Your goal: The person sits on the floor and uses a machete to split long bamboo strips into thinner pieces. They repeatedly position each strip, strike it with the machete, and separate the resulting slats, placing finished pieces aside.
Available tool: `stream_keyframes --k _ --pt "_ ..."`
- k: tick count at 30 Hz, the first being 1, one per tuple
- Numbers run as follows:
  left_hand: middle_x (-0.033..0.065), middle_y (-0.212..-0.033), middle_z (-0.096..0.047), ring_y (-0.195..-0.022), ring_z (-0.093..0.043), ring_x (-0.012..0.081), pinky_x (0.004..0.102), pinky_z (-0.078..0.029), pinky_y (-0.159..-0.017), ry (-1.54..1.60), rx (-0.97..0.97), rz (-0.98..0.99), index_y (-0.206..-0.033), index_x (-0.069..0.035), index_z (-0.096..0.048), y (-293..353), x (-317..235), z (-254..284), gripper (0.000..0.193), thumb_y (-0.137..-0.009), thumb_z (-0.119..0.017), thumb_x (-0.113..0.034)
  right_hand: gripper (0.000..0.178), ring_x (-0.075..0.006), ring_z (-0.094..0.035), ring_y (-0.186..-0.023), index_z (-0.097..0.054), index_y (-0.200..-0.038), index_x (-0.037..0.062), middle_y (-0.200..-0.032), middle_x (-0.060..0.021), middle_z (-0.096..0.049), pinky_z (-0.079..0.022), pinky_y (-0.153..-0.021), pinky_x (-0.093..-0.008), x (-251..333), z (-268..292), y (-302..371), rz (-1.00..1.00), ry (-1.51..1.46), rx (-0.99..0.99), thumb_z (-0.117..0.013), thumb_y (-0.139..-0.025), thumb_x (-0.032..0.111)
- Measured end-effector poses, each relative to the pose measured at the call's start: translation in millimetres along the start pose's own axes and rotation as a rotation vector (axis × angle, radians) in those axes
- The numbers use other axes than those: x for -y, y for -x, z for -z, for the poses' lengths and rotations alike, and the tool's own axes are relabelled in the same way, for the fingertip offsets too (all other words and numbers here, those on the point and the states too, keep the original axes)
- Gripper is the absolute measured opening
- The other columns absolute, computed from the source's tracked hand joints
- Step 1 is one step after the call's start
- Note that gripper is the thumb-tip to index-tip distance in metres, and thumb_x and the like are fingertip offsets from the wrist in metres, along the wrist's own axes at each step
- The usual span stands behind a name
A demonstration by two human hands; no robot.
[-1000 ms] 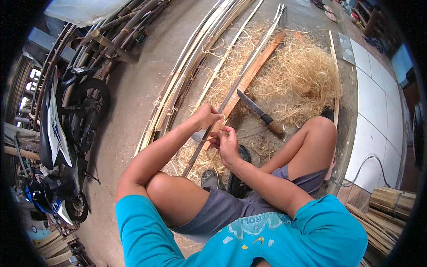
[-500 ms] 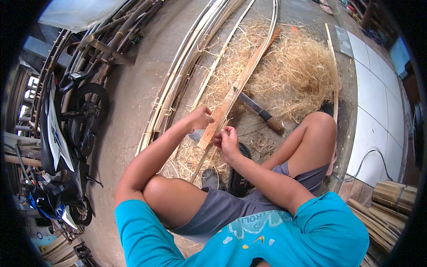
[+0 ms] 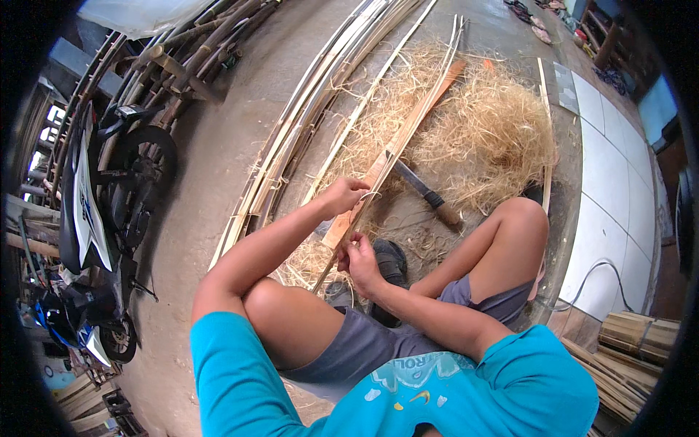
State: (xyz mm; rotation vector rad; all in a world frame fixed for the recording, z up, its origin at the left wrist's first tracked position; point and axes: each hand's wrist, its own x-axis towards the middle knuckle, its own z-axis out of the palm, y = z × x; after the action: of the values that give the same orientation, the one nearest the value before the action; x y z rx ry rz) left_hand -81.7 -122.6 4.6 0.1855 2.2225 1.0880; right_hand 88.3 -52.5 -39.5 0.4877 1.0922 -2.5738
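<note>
My left hand (image 3: pixel 344 197) is over the long wooden board (image 3: pixel 378 169), fingers pinched together. A pale thin curl shows at its fingertips, but what it grips is too small to tell. My right hand (image 3: pixel 360 262) is closed on thin bamboo strips (image 3: pixel 329 266) just past the board's near end. These strips run along the board toward its far end. The knife (image 3: pixel 419 182), with a dark wrapped section and a wooden handle end (image 3: pixel 448 215), lies slanting right of the board. Its blade tip meets the board's edge.
A heap of curly shavings (image 3: pixel 502 131) spreads beyond and right of the board. Long bamboo strips (image 3: pixel 306 109) lie to the left. A motorcycle (image 3: pixel 95 197) stands at far left, white tiles (image 3: pixel 604 175) at right, and bundled slats (image 3: pixel 637 335) at lower right.
My left hand has moved right, onto the board. My right hand has shifted slightly down and left, still on the strips. The view has tilted a little.
</note>
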Motion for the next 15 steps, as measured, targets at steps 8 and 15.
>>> stream_keyframes --k 8,15 --pt "0.0104 -0.100 -0.070 -0.088 -0.065 0.0176 0.0322 -0.055 -0.074 0.016 0.146 0.115 -0.120 -0.001 -0.068 -1.2 0.9 -3.2 0.037 -0.097 -0.065 -0.030 0.013 -0.0110 -0.054 -0.064 -0.042 -0.114 0.0101 -0.081 -0.0022 -0.056 -0.048 -0.057 -0.0254 0.7 -1.4 5.3 -0.020 0.021 0.017 -0.047 -0.104 0.016" --pt "0.0097 -0.090 -0.068 -0.082 -0.063 0.0170 0.0335 -0.053 -0.071 0.032 0.102 0.120 -0.103 0.003 -0.068 -0.2 12.9 11.3 0.037 -0.090 -0.072 -0.032 0.010 -0.0127 -0.057 -0.066 -0.041 -0.112 0.0120 -0.086 -0.0059 -0.061 -0.052 -0.061 -0.0284 -4.0 -10.2 11.2 -0.042 -0.016 -0.027 -0.047 -0.104 0.015"
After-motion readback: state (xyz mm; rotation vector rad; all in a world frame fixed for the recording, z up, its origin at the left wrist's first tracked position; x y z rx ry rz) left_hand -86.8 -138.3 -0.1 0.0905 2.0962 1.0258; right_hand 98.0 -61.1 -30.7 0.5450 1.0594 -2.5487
